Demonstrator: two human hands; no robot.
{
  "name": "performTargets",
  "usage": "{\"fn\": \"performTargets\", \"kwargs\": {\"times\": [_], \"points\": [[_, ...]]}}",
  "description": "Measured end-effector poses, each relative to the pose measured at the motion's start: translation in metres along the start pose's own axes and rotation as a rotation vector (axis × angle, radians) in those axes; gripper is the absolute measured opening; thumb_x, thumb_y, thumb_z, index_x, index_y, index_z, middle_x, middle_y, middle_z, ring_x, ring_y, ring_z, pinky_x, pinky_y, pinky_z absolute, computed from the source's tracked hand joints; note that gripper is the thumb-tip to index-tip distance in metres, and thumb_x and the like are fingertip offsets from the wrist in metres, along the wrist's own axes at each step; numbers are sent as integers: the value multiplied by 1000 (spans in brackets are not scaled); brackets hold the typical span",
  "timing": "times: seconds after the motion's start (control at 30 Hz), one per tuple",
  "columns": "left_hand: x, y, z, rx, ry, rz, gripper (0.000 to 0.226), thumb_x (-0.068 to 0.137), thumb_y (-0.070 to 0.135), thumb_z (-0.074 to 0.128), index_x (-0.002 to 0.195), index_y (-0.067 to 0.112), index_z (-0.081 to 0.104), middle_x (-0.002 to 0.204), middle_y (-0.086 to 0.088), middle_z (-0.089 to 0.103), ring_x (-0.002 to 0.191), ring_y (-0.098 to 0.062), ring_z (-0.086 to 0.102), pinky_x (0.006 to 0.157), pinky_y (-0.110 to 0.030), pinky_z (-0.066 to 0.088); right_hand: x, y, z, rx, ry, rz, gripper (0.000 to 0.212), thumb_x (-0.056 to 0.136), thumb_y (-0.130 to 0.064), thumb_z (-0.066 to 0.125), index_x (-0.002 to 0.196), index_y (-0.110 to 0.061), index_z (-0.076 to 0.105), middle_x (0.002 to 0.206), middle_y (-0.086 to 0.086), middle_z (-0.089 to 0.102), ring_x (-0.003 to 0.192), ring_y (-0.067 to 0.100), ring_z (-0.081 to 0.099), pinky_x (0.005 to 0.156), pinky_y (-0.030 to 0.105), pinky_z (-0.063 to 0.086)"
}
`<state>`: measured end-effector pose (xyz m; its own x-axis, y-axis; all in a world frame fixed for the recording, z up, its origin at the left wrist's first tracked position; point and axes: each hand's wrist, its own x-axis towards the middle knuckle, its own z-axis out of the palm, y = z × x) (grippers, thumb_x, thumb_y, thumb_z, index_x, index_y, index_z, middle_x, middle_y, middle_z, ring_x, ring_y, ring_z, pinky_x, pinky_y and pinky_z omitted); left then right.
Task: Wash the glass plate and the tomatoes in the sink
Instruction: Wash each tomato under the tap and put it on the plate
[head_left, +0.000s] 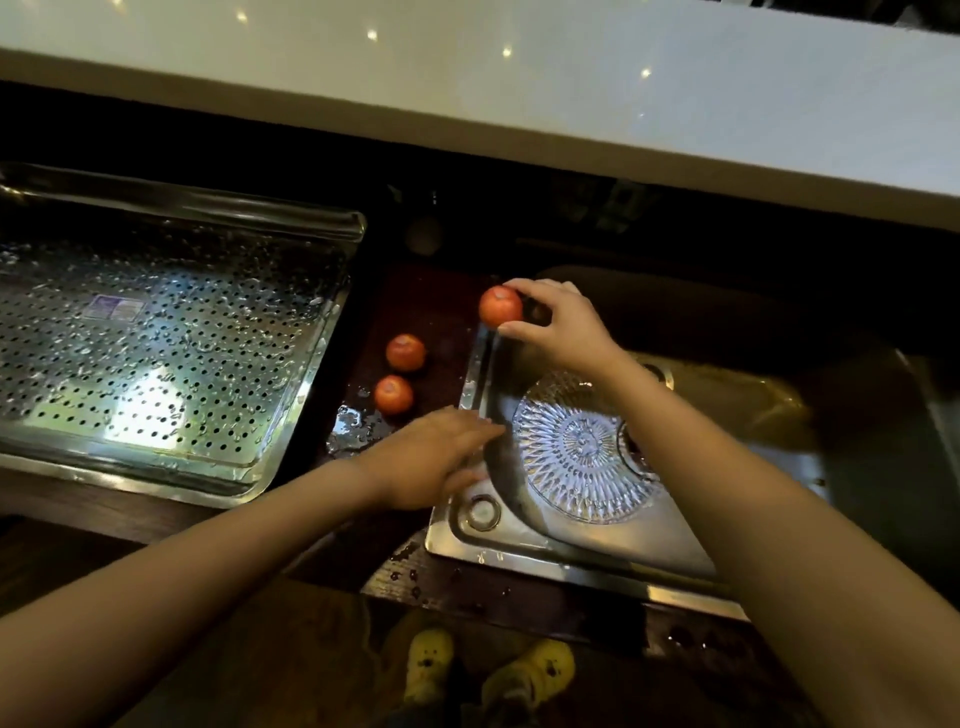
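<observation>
1. Pinching one tomato (500, 306), the right hand (558, 325) is hovering at the left rim of the sink (470, 395), likely bringing it in for rinsing.
2. Left hand (436, 460) is resting flat and empty on that rim.
3. Glass plate (587, 447) is lying inside the sink; two tomatoes (405, 352) are waiting just left of it.

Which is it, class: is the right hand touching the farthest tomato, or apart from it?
Touching. The head view shows the right hand pinching the tomato from above and below, with no gap visible.
</observation>
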<state>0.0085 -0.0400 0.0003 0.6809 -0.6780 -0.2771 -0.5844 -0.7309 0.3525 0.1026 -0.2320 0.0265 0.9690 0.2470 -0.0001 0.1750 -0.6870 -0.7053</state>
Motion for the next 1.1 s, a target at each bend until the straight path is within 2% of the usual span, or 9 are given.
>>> {"fn": "performTargets", "kwargs": {"times": [0.17,0.27,0.37,0.5,0.57,0.73,0.8,0.97,1.1], "points": [[29,28,-73,-407,472,-227,44,96,28,44,137,13,41,121,-11,62,114,-27,56,92,-28,38,-34,-19,-67,-67,67,-21,53,76,-28,73,126,-18,56,120,5,61,109,23,47,88,20,30],[54,54,-107,-765,529,-222,46,97,30,40,142,18,35,108,-11,63,87,-22,64,87,-37,51,-59,-31,-98,-79,117,-22,51,77,-28,73,125,-19,57,118,3,61,106,17,46,87,18,31],[73,94,-123,-957,485,-49,46,97,28,43,141,22,36,100,-4,56,70,-8,60,67,-25,57,-90,-35,-126,-91,189,-14,50,78,-28,72,124,-18,58,115,3,60,106,17,49,93,25,37],[98,139,-125,-1012,404,146,35,93,22,53,128,25,48,121,-7,55,100,-18,62,77,-26,58,-132,-24,-158,-123,322,53,50,78,-25,72,125,-16,57,109,9,57,101,21,51,90,30,41],[113,161,-122,-1044,326,200,30,91,20,56,120,28,52,123,-10,56,109,-22,59,83,-29,57,-154,-13,-172,-145,371,118,52,78,-23,72,126,-14,55,108,10,55,96,18,51,84,24,40],[154,225,-101,-1072,198,347,30,89,13,59,116,24,54,107,2,57,94,-7,59,65,-9,51,-217,29,-201,-90,457,337,57,79,-22,72,131,-15,50,111,6,52,93,16,53,72,5,38],[173,248,-88,-1077,138,374,32,89,12,57,120,21,52,108,-1,55,93,-10,59,64,-12,52,-246,53,-208,-76,518,485,52,82,-23,68,131,-14,50,111,5,51,91,13,52,67,-1,36],[215,295,-47,-1266,-79,293,30,92,5,52,120,14,45,106,-8,52,80,-20,66,67,-24,59,-304,111,-202,-237,620,932,38,96,-25,44,130,-7,45,129,16,47,112,33,52,88,36,42],[244,327,-17,-1349,-166,251,29,89,0,54,111,17,45,109,-13,49,82,-23,65,63,-24,58,-313,142,-191,-204,569,1070,31,98,-18,35,122,-1,47,124,20,53,111,39,54,87,40,44]]}}
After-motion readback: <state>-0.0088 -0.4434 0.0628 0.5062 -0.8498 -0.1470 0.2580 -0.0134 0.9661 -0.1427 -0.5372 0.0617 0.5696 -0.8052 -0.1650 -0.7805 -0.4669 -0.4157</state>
